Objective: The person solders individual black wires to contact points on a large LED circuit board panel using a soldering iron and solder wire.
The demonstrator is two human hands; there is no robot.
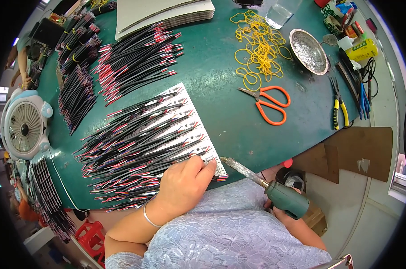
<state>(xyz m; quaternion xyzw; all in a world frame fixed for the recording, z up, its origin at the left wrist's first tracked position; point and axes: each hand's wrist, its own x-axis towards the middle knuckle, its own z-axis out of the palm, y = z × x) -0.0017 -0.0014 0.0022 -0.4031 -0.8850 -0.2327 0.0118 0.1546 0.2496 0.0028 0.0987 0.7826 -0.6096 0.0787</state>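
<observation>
My left hand [185, 184] is closed in a pinch at the near corner of a white circuit board panel [195, 121]. Thumb and index finger press a thin wire against it, mostly hidden by the fingers. Many black-sleeved wires [135, 139] with red, white and blue ends fan leftward from the panel. In my right hand [281, 216] is a green soldering gun [287, 199], gripped by its handle below the body. Its long metal barrel points up and left, the tip just beside the panel's right edge, close to my left fingertips.
Orange-handled scissors [272, 105], yellow rubber bands [261, 49], a metal bowl [308, 51] and pliers [339, 105] lie to the right. Wire bundles [140, 58] and stacked white panels [167, 15] occupy the far side. A fan [26, 125] stands left; another person's arm [22, 67] shows beyond.
</observation>
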